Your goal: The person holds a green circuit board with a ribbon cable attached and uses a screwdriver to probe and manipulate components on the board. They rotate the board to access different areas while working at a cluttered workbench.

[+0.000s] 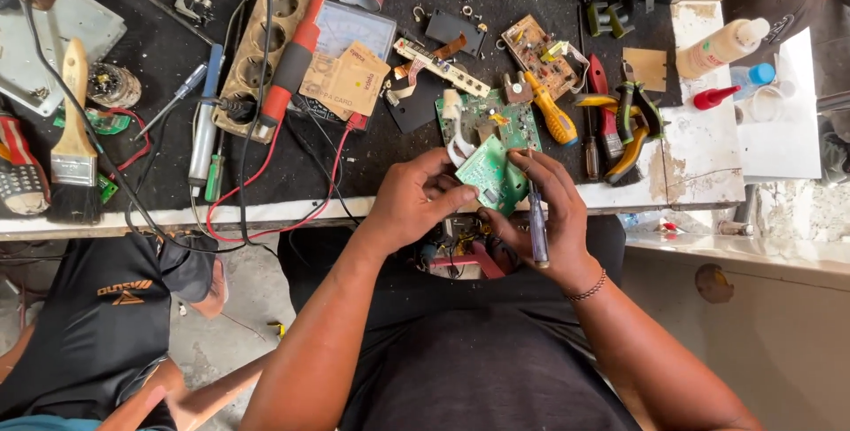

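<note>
A worn white workbench point(708, 178) with chipped paint carries a black mat point(168, 50) over most of its top. On the mat at the left lie a paintbrush point(73, 143), a beige power strip point(266, 32) and a red-handled soldering iron point(292, 59), with red and black wires point(266, 192) trailing to the near edge. Mid-bench lie a green circuit board point(509, 121) and a yellow-handled screwdriver point(551, 112). Farther right sit yellow-and-green pliers point(633, 125), and a cream squeeze bottle point(719, 46) lies on the bare white part.
</note>
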